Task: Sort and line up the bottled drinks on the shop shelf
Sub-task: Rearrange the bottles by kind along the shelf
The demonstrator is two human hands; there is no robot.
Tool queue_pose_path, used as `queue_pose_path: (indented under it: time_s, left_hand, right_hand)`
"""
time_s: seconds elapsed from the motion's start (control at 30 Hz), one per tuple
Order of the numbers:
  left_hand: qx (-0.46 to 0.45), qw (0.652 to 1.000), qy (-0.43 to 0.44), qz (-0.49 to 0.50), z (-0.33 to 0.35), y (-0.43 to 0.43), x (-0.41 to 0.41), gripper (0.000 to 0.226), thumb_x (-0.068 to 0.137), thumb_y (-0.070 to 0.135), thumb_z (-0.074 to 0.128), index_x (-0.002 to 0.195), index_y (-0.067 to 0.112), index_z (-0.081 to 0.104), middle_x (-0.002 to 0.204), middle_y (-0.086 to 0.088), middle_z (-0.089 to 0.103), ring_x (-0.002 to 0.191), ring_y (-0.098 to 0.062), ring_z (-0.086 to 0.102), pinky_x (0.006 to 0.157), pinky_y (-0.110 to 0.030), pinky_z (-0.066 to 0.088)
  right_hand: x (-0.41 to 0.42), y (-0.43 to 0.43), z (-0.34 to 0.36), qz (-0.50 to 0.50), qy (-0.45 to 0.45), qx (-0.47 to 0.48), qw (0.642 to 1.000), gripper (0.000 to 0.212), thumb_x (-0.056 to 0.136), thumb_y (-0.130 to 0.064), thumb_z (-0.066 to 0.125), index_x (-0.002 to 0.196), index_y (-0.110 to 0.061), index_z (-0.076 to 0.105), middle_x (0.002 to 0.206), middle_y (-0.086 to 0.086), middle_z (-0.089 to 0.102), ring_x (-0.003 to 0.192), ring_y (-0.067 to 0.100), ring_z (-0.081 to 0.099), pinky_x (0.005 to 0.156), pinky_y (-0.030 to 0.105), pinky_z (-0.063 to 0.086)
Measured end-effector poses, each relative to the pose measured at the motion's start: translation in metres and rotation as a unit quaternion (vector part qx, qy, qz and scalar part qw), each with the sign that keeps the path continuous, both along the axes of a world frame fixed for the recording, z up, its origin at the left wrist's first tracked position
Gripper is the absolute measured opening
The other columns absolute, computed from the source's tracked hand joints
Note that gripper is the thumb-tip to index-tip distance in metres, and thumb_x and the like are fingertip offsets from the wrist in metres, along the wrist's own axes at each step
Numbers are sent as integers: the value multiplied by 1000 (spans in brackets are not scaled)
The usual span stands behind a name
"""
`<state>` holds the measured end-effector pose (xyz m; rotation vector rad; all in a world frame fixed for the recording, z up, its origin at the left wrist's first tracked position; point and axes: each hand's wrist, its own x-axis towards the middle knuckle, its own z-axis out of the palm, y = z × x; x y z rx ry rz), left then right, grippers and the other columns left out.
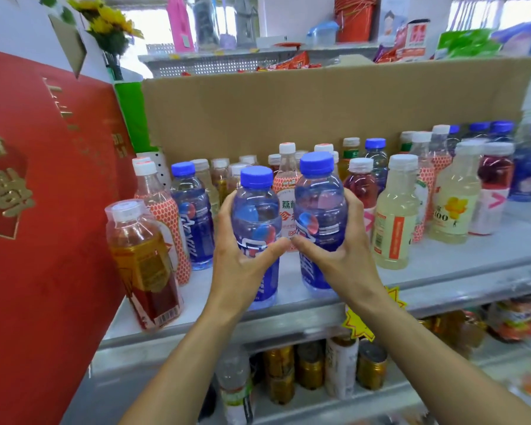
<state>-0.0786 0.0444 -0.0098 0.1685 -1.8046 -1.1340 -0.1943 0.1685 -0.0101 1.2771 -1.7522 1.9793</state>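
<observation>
Your left hand [242, 259] gripped one clear blue-capped plastic bottle [255, 216], your right hand [347, 250] the twin bottle [319, 204] — both upright at the white metal shelf [442, 265] front. Grouping step: next, probably seat them beside the matching blue bottle [193, 216].

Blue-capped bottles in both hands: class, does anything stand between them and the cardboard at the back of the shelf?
Yes. Behind the left bottle and right bottle, a white-capped orange-label bottle and more small bottles stand before the cardboard.

Bare shelf [442, 262] front right, red box [43, 240] blocks left, cardboard wall [319, 111] behind
</observation>
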Motion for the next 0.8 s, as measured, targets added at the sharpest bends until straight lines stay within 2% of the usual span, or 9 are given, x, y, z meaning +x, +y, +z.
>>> queue_pose_path:
  time_s: [0.1,0.17,0.27,0.4,0.53,0.67,0.8]
  left_hand:
    - [-24,1000,10,1,8,16,2,93,72,43,83,147,41,29,147,11,45,132,-3,50,103,-26,50]
    - [-22,1000,15,8,13,30,1,95,73,40,85,150,36,30,146,12,47,130,-6,53,102,-32,52]
    - [-15,999,14,35,13,61,-1,94,72,42,87,149,39,31,141,17,53,126,-5,57,102,-40,52]
    - [30,999,-8,34,-1,111,-7,91,66,50,84,143,43,37,124,23,64,109,1,66,92,-29,57]
    - [82,995,-47,25,-25,175,-24,88,60,52,86,137,48,41,117,20,69,103,-3,69,92,-40,56]
    - [120,989,-79,24,-49,240,-46,92,58,53,86,138,41,42,116,12,71,101,-8,71,93,-46,56]
    - [131,987,-93,27,-68,299,-68,89,58,51,87,136,39,45,113,12,72,98,-10,72,91,-46,57]
  right_hand:
    - [3,18,5,9,14,-15,1000,86,75,-18,85,143,-22,34,126,-34,49,119,-9,53,88,6,46]
    - [3,35,6,19,7,-14,1000,84,74,-25,85,142,-23,36,125,-27,53,117,-4,57,87,9,49]
    - [2,69,4,22,-12,-9,1000,85,72,-40,86,141,-27,38,125,-16,57,113,2,61,88,16,52]
    - [-7,123,-9,37,-54,16,998,77,73,-42,83,136,-35,40,115,-22,65,102,2,68,86,22,57]
    - [-24,188,-30,42,-87,44,994,83,72,-41,83,140,-37,37,112,-24,67,100,3,69,87,32,55]
    - [-44,258,-48,38,-100,82,991,77,70,-46,80,135,-40,39,111,-26,66,97,-1,68,83,26,52]
    - [-65,324,-65,29,-115,113,986,65,74,-35,83,126,-39,44,106,-24,68,93,-1,69,77,18,53]
